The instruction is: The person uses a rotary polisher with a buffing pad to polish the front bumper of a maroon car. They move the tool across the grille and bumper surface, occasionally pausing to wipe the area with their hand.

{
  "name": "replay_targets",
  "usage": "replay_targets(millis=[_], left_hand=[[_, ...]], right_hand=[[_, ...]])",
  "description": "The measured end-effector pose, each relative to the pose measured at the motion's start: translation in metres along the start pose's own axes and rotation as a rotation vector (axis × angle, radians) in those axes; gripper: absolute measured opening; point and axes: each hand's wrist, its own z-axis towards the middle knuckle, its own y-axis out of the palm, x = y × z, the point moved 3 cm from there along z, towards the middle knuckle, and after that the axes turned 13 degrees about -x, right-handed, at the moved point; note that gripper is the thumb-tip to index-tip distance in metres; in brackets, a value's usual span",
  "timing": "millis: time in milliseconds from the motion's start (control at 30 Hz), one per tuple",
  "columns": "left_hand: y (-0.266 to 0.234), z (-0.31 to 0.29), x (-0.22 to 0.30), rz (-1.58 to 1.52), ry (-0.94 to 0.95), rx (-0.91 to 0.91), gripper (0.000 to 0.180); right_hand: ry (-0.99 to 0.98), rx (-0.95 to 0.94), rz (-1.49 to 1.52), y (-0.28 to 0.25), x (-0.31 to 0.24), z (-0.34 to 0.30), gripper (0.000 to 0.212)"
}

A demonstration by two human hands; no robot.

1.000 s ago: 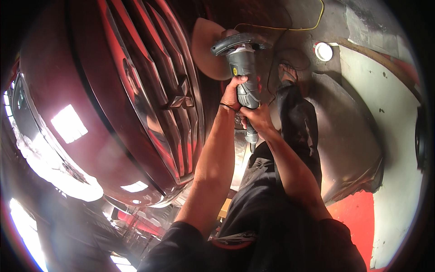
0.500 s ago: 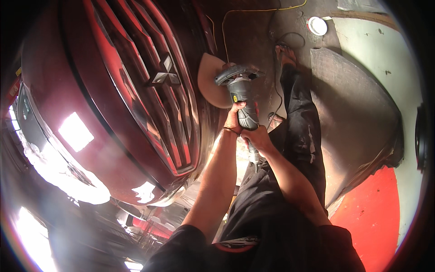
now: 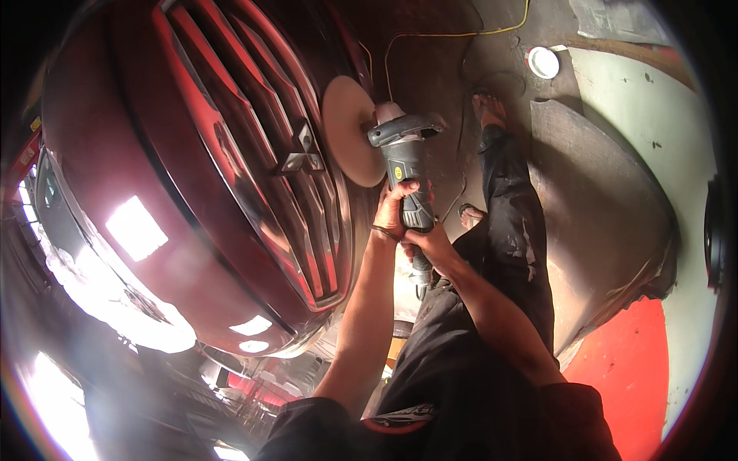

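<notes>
Both hands on a polisher: the left hand (image 3: 392, 209) is wrapped round the middle of its body, thumb over the top; the right hand (image 3: 432, 244) grips the rear end, just behind the left. The polisher (image 3: 410, 163) runs forward from the hands, its loop handle (image 3: 406, 127) ahead of the left thumb. The round pad (image 3: 352, 129), pale tan, sits ahead and left of the left hand, close to the grille (image 3: 265, 146); contact cannot be told. One likely container: a white round tub (image 3: 543, 63), red at its side, on the floor well ahead and right of the right hand; contents cannot be made out. The dark red car (image 3: 100, 146) blocks the left hand's whole left side. A yellow cord (image 3: 457, 34) crosses the floor ahead. Right of the right hand: the person's leg (image 3: 511, 200), then a dull brown panel (image 3: 603, 196).
</notes>
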Motion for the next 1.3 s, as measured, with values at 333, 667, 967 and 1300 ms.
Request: replay_targets(millis=[333,667,967,1300], left_hand=[[0.087,-0.014,0.082,0.020,0.133,0.079,0.061],[0.142,0.008,0.146,0.095,0.264,0.083,0.054],[0.145,0.073,0.225,0.122,0.189,0.082,0.047],[0.124,0.094,0.177,0.148,0.048,0.213,0.049]], right_hand=[[0.067,-0.132,0.041,0.044,-0.105,-0.027,0.011],[0.077,-0.180,-0.005,0.060,-0.202,-0.024,0.012],[0.104,-0.308,-0.026,0.085,-0.292,0.013,0.013],[0.254,-0.326,0.175,0.049,-0.268,0.004,0.020]])
